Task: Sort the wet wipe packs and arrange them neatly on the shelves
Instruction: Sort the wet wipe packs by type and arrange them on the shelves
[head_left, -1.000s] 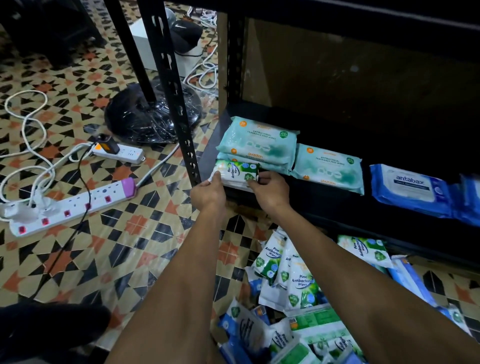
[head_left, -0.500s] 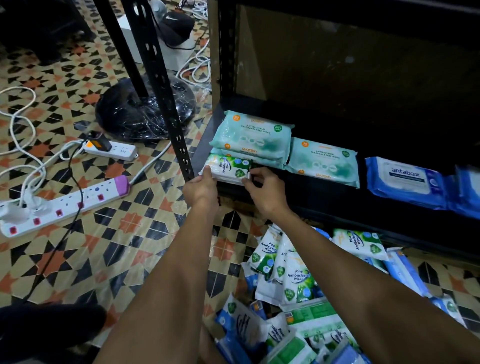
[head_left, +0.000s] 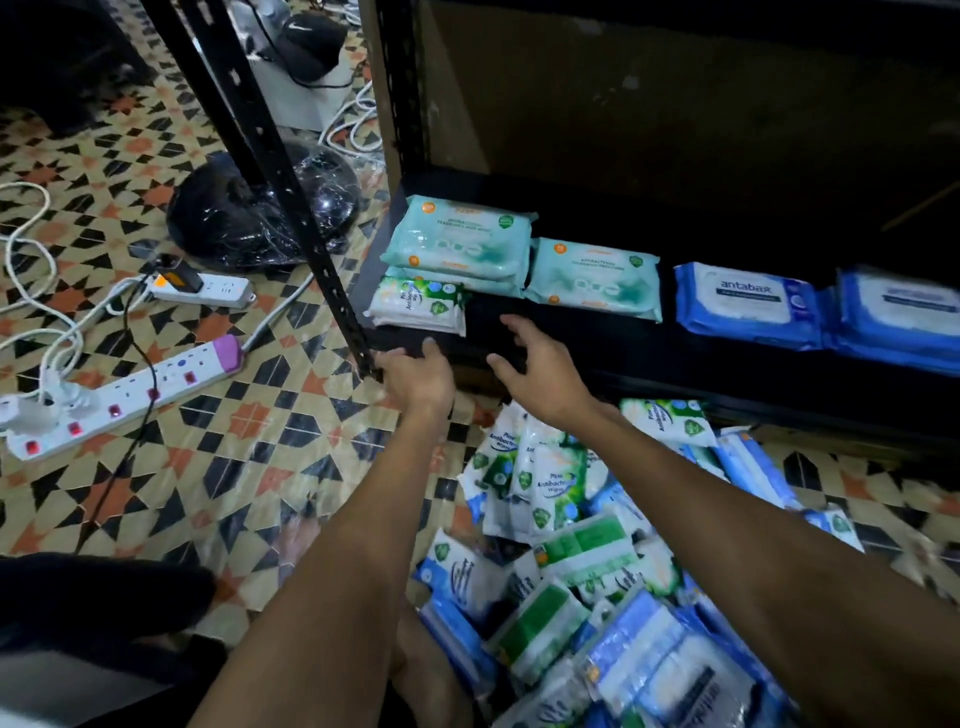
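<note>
A small green-and-white pine wipe pack (head_left: 418, 305) lies at the front left corner of the black shelf (head_left: 613, 338). Behind it sit stacked teal packs (head_left: 460, 241), then another teal pack (head_left: 595, 278) and blue antabax packs (head_left: 748, 304) to the right. My left hand (head_left: 418, 376) hovers just below the shelf edge, fingers apart, holding nothing. My right hand (head_left: 535, 364) is beside it, open and empty too. A heap of mixed wipe packs (head_left: 582, 561) lies on the floor under my forearms.
A black perforated shelf post (head_left: 291, 192) stands left of my left hand. Power strips (head_left: 130, 389) and white cables (head_left: 31, 260) lie on the patterned tile floor at left. A plastic-wrapped black fan base (head_left: 244, 218) sits behind the post.
Both hands let go of the small green-and-white pack, which now rests on the shelf, and drew back toward me with fingers spread.
</note>
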